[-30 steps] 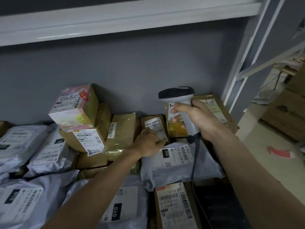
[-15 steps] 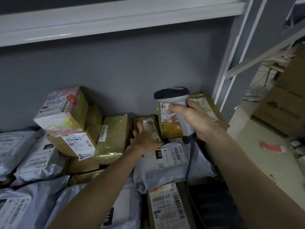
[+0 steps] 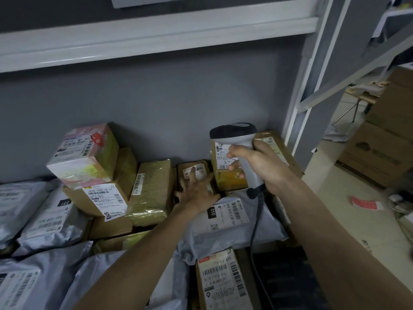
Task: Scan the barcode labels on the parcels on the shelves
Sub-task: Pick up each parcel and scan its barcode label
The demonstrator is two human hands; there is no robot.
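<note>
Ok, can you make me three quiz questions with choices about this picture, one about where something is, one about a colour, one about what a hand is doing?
1. Where does the left hand rest?
A. on the small brown cardboard box
B. on the floor
C. on the top shelf

2. What colour is the scanner's handle?
A. red
B. white
C. green

3. What is the right hand doing?
A. hanging free
B. gripping the black-headed barcode scanner
C. waving

Answers: 1 A, fingers spread flat on the box by its label. 2 B, the handle looks white. 3 B, fingers curl round the handle.
</note>
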